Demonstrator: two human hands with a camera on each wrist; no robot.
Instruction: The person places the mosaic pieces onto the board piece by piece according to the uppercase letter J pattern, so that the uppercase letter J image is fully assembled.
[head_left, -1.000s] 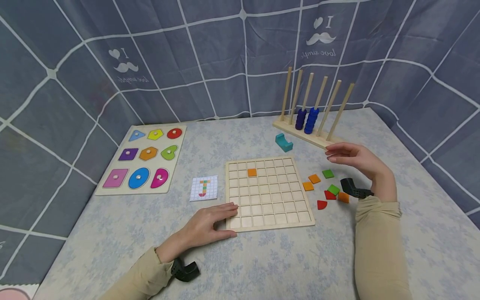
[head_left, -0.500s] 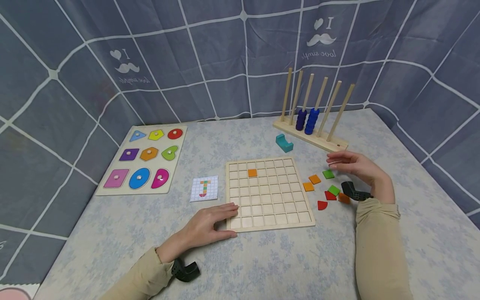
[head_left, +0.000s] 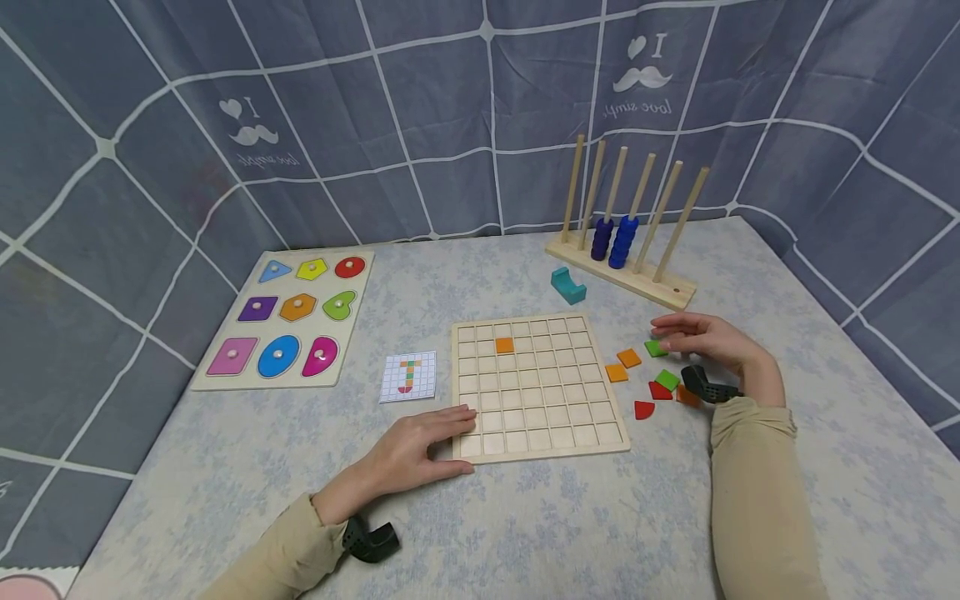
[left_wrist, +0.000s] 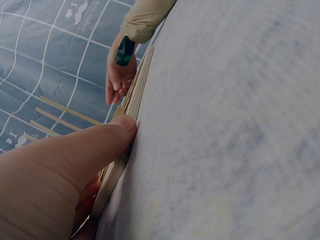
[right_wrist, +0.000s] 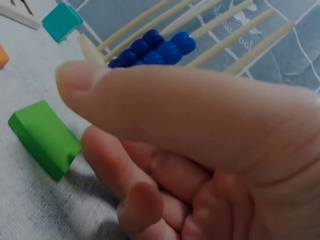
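Green tile [head_left: 655, 348], farther of two, on the surface [head_left: 555, 533] right of the gridded board [head_left: 531, 398]; right hand [head_left: 718, 340] low beside it, thumb outstretched, grip narrow; left hand [head_left: 408, 450] at the board's left edge, grip wide. Right wrist view shows lower fingers [right_wrist: 142, 202] bent beneath the thumb, hidden in the head view; contact with tile, cannot tell.

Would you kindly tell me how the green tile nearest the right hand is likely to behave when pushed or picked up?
The green tile is probably stiff, since its edges look straight and crisp. It is likely light, being small beside the right hand. Lying flat on the cloth, it would more likely slide than roll.
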